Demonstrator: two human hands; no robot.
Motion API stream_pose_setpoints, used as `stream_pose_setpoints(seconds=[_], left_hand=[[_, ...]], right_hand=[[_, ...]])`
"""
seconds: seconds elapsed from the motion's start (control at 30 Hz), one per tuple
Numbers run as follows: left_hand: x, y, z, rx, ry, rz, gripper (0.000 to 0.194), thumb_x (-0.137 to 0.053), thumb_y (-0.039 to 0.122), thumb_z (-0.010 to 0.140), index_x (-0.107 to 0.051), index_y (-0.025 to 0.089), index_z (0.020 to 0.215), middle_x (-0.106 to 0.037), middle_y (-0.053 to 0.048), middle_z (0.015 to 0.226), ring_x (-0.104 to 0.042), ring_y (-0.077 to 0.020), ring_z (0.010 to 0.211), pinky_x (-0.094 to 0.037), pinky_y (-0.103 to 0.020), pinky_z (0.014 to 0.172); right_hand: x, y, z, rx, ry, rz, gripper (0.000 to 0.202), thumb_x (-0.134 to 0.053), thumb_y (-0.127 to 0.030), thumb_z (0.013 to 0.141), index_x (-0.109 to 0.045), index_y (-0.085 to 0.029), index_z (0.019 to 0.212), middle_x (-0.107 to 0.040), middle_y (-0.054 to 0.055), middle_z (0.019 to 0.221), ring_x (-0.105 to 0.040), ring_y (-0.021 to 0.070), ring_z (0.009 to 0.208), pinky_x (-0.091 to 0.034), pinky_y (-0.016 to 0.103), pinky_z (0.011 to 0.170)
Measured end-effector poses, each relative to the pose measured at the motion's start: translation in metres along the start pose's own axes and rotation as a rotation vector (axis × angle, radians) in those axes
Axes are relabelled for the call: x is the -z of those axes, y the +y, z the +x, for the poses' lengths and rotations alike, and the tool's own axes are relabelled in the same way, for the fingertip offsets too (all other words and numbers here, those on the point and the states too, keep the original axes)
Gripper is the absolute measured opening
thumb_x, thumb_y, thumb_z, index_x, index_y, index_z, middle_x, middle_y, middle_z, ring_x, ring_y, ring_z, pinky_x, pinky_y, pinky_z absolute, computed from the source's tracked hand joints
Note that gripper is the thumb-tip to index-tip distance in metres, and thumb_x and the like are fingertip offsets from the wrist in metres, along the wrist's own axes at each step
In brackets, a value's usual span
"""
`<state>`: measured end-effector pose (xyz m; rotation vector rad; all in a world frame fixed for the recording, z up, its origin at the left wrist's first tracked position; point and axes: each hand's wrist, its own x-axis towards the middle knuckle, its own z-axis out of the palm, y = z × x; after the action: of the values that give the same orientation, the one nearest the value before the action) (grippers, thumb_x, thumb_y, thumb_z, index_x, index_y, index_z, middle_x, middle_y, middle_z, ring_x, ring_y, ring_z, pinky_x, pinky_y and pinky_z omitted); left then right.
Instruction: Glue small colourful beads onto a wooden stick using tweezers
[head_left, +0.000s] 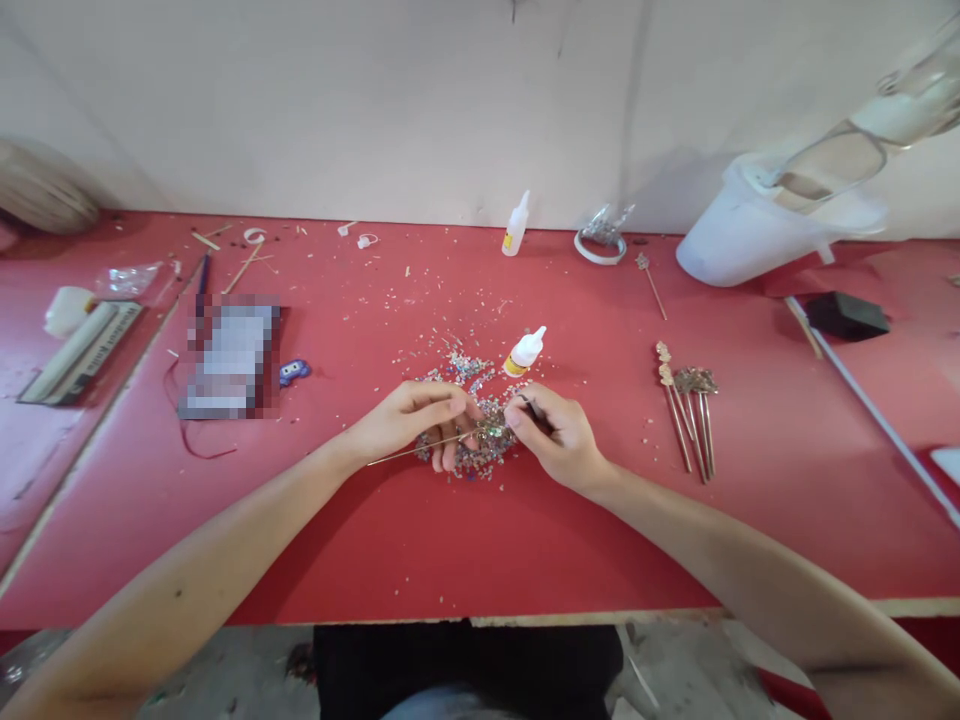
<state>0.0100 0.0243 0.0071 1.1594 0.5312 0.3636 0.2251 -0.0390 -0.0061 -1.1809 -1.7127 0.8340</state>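
My left hand [420, 412] is closed around a thin gold-coloured hairpin [394, 458], whose long stem points left and towards me. The hairpin's ornate end is between my hands, over a loose pile of small shiny rhinestones [480, 465]. My right hand [562, 438] is pinched on a slim dark tool [534, 408], its tip close to the ornate end; the tool's exact kind is hard to make out. Just beyond the pile, a small white glue bottle [525, 352] with a yellow label leans over.
Several finished-looking hairpins [694, 420] lie at right, near a black block [847, 316] and a white bucket [750, 225]. Another glue bottle [516, 225] and a tape roll [600, 247] stand by the wall. At left are a blurred-out flat object [229, 360] and a knife box [82, 350].
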Motion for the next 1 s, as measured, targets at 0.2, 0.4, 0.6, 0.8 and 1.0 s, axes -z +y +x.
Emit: stream_pose_setpoints(seconds=[0.2,0.4,0.6,0.8,1.0], left_hand=[[-0.005,0.005,-0.004,0.000,0.004,0.320,0.021,-0.063,0.029,0.087,-0.060,0.013,0.101,-0.070,-0.003,0.076,-0.059,-0.0074,0.046,-0.048,-0.018,0.044],[-0.014,0.012,-0.006,-0.203,0.132,0.702,0.013,-0.063,0.023,0.085,-0.067,0.013,0.091,-0.064,0.001,0.068,-0.051,-0.0061,0.057,-0.040,-0.016,0.053],[-0.021,0.009,-0.004,-0.203,0.189,0.682,0.010,-0.060,0.021,0.084,-0.067,0.013,0.087,-0.063,0.002,0.068,-0.049,-0.0062,0.057,-0.038,-0.017,0.054],[-0.027,0.009,-0.007,-0.108,0.255,0.635,0.009,-0.060,0.015,0.079,-0.066,0.015,0.085,-0.061,0.003,0.068,-0.050,-0.0071,0.060,-0.038,-0.018,0.056],[-0.036,0.008,-0.009,-0.048,0.342,0.655,0.004,-0.056,0.015,0.076,-0.061,0.016,0.076,-0.055,0.005,0.066,-0.048,-0.0082,0.062,-0.036,-0.020,0.058]], right_hand=[[-0.004,-0.004,-0.005,0.125,0.099,-0.156,0.023,-0.057,-0.023,0.088,-0.043,-0.022,0.070,-0.039,-0.009,0.050,-0.031,0.0054,0.041,-0.027,0.018,0.040],[-0.005,-0.004,-0.006,0.302,0.173,-0.321,0.016,-0.056,-0.021,0.089,-0.049,-0.022,0.075,-0.047,-0.008,0.053,-0.039,0.0055,0.043,-0.032,0.019,0.044],[-0.005,0.002,-0.005,0.416,0.122,-0.279,0.010,-0.057,-0.018,0.089,-0.051,-0.022,0.082,-0.046,-0.009,0.054,-0.036,0.0054,0.043,-0.031,0.019,0.043],[-0.006,0.005,-0.007,0.421,0.101,-0.278,0.011,-0.060,-0.017,0.088,-0.052,-0.023,0.084,-0.048,-0.009,0.057,-0.038,0.0054,0.045,-0.033,0.019,0.046],[-0.008,0.006,-0.008,0.427,0.080,-0.294,0.011,-0.061,-0.017,0.087,-0.052,-0.023,0.084,-0.050,-0.008,0.057,-0.039,0.0057,0.045,-0.034,0.019,0.047]])
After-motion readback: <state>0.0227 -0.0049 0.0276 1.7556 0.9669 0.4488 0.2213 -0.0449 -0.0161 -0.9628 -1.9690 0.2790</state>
